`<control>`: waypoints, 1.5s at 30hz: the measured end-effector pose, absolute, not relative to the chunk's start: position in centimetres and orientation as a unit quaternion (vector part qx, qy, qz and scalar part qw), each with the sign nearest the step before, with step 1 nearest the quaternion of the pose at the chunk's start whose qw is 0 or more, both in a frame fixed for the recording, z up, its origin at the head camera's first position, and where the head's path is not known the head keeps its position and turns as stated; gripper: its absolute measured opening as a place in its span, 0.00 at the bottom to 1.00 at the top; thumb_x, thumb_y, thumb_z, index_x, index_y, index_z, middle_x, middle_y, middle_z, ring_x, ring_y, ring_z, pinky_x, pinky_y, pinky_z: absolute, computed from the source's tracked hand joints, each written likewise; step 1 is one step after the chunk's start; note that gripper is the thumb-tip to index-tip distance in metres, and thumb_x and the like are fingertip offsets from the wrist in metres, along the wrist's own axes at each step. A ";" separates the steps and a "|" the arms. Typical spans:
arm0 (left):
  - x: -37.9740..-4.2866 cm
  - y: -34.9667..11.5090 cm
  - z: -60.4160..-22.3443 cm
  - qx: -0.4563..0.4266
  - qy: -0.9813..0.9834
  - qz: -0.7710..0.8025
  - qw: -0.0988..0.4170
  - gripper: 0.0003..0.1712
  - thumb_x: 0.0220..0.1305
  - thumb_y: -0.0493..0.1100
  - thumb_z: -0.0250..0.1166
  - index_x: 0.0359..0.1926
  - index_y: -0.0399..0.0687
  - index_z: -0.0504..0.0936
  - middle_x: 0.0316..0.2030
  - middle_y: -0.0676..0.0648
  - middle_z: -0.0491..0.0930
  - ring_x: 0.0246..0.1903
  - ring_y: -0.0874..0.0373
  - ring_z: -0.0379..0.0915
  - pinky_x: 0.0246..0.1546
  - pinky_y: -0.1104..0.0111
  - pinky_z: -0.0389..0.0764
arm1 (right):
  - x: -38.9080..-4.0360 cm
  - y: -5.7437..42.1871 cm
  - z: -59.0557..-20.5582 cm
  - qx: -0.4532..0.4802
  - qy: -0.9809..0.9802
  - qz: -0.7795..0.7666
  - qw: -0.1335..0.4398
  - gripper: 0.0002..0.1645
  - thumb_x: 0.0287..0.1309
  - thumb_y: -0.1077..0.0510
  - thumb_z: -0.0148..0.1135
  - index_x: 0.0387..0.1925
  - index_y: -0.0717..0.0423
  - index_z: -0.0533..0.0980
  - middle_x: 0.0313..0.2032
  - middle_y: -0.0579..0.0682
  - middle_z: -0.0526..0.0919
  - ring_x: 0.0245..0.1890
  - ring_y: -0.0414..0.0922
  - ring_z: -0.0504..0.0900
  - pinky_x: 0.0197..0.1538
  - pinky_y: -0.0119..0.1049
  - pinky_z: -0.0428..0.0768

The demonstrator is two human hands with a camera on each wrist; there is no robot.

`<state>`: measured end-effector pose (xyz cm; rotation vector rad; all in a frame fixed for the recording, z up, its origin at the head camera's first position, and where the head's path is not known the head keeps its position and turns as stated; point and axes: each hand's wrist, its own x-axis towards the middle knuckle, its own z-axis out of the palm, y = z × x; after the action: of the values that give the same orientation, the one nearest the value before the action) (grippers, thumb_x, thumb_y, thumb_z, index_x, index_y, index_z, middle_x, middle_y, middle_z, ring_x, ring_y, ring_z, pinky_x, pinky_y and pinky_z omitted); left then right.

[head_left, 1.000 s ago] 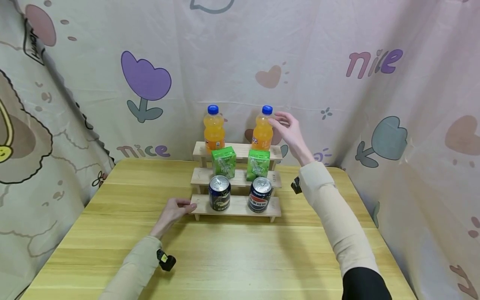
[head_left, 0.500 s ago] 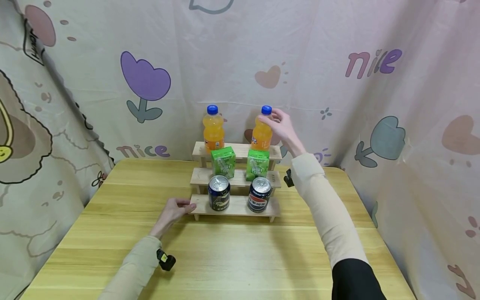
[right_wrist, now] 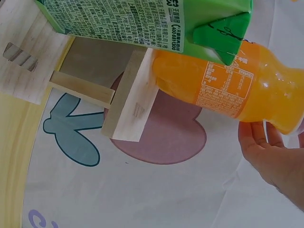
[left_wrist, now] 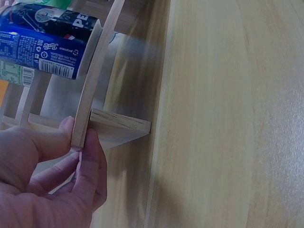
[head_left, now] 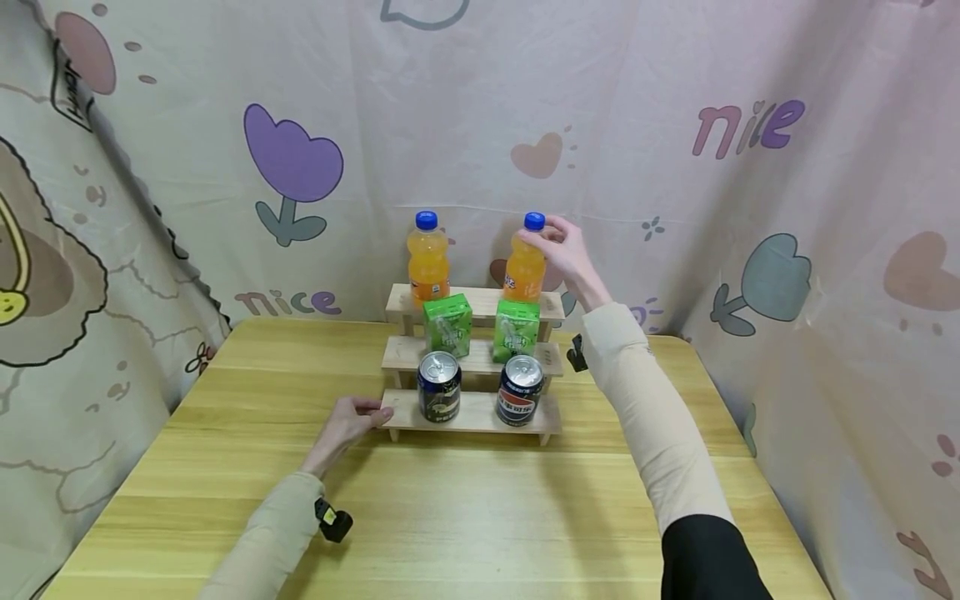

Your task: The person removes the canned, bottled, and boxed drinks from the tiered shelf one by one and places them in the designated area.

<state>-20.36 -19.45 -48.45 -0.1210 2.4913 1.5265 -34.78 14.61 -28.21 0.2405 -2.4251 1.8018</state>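
Note:
A three-tier wooden display stand (head_left: 480, 423) stands on the table. My left hand (head_left: 347, 429) pinches the left end of its lowest shelf; in the left wrist view, the thumb lies above the board and fingers below. On the top shelf, my right hand (head_left: 564, 252) holds the right orange soda bottle (head_left: 522, 275) just below its blue cap. The right wrist view shows fingers (right_wrist: 256, 137) against that bottle's upper part. A second orange soda bottle (head_left: 428, 262) stands to its left. Two green drink cartons (head_left: 448, 325) occupy the middle shelf, and two dark cans (head_left: 439, 392) the lowest.
The wooden table (head_left: 465, 517) reaches out in front of the stand and to both sides. A patterned curtain (head_left: 420, 108) hangs close behind the top shelf. More curtain (head_left: 862, 400) hangs along the right side.
My right hand has moved left onto the right bottle, its fingers closing about the neck. The left hand keeps its place on the lowest shelf. The bottles, cartons and cans have stayed put.

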 end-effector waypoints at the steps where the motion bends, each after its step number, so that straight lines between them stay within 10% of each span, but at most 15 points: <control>1: -20.4 -19.5 -48.4 -0.042 0.847 0.520 0.107 0.27 0.69 0.43 0.65 0.58 0.23 0.75 0.55 0.26 0.79 0.52 0.38 0.79 0.56 0.51 0.81 | -34.8 14.6 -28.2 0.080 -0.798 0.595 0.054 0.27 0.65 0.51 0.66 0.60 0.59 0.75 0.38 0.38 0.78 0.46 0.41 0.76 0.63 0.40 0.73; 25: -20.3 -19.5 -48.2 -0.052 0.843 0.524 0.106 0.27 0.68 0.43 0.66 0.57 0.24 0.76 0.53 0.26 0.80 0.49 0.41 0.79 0.54 0.51 0.81 | -33.5 15.7 -27.1 0.065 -0.774 0.626 0.076 0.21 0.63 0.54 0.68 0.55 0.56 0.78 0.27 0.33 0.82 0.41 0.40 0.78 0.57 0.38 0.70; 45: -20.2 -19.4 -48.4 -0.047 0.848 0.519 0.099 0.27 0.68 0.43 0.65 0.58 0.24 0.76 0.54 0.26 0.79 0.51 0.39 0.78 0.55 0.51 0.81 | -31.2 24.0 -28.4 -0.003 -0.766 0.634 0.109 0.19 0.61 0.50 0.70 0.53 0.45 0.79 0.33 0.30 0.83 0.45 0.34 0.77 0.74 0.52 0.64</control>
<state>-20.20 -19.39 -48.40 -0.1404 2.5073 1.5363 -31.24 23.99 -28.41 -0.0096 -2.2517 1.8648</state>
